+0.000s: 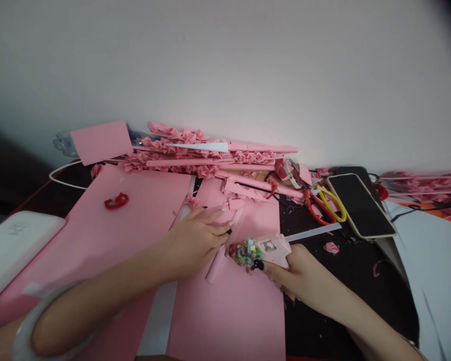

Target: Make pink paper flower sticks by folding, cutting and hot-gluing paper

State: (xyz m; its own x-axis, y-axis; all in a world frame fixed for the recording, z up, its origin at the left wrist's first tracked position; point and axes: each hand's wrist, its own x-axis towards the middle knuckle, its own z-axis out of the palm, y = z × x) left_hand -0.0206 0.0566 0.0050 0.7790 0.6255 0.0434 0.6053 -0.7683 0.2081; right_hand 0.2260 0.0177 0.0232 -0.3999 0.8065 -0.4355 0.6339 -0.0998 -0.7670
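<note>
Against a plain white wall, a dark table (361, 281) is strewn with pink paper. Near its middle, the left hand (195, 240) presses flat, fingers spread, on a narrow pink paper strip (220, 258). Just right, the right hand (296, 273) is wrapped tight around a pink glue gun (274, 249), nozzle leftward at the strip.

We see a pink glue gun (272, 249), nozzle toward nine o'clock, touching a narrow pink paper strip (225, 248) lying flat.
</note>
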